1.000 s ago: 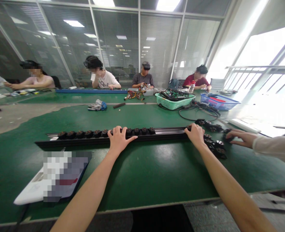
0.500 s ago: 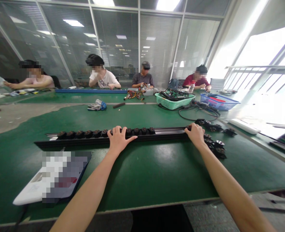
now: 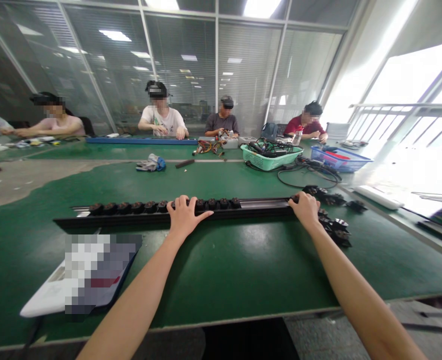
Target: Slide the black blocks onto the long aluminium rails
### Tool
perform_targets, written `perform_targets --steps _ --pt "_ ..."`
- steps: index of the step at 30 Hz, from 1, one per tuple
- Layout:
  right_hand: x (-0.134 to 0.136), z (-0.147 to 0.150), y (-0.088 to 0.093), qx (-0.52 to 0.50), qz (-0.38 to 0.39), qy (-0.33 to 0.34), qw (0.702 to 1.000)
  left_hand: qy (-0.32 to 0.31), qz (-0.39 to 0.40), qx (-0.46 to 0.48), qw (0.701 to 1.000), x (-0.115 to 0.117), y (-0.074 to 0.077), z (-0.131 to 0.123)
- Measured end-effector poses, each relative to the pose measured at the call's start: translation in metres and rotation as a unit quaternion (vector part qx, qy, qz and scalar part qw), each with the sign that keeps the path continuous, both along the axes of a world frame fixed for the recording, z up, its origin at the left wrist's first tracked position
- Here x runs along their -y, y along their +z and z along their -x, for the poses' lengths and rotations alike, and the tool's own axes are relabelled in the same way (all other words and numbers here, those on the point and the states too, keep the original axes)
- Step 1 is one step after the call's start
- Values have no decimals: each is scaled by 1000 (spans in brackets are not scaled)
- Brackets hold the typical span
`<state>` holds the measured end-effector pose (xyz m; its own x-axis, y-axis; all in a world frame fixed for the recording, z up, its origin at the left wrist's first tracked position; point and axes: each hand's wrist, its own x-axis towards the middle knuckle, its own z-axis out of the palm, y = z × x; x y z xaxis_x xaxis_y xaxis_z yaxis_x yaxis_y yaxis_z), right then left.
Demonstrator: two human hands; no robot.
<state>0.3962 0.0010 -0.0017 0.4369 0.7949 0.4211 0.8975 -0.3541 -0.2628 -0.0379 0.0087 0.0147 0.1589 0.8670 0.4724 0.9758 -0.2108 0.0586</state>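
A long black rail (image 3: 228, 213) lies crosswise on the green table, with a silvery channel along its top. Several black modules (image 3: 123, 208) with coppery tops sit in a row in that channel. My left hand (image 3: 185, 216) grips the rail near its middle, fingers curled over the modules and thumb out along the near side. At the rail's right end, my right hand (image 3: 305, 210) has its fingers closed round a small black module (image 3: 294, 198), mostly hidden by the fingers. Loose black modules (image 3: 339, 231) lie just right of that hand.
At front left lies a white device (image 3: 44, 295) beside a dark, blurred-out item. Grey-blue gloves (image 3: 151, 163), a green basket (image 3: 268, 161) of cables and a blue basket (image 3: 356, 164) stand farther back. Several co-workers sit along the far side.
My right hand has shifted very slightly to the right; my left hand and the rail look unmoved. Across the table, a co-worker in white has lowered a hand from the face.
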Motion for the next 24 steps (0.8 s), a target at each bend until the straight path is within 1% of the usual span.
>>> perform_targets --steps 11,24 --pt "3 5 3 16 29 -16 999 4 -2 -6 1000 0 0 -1" --pt "1 -3 2 10 47 -28 998 3 -8 -17 1000 -1 -1 1"
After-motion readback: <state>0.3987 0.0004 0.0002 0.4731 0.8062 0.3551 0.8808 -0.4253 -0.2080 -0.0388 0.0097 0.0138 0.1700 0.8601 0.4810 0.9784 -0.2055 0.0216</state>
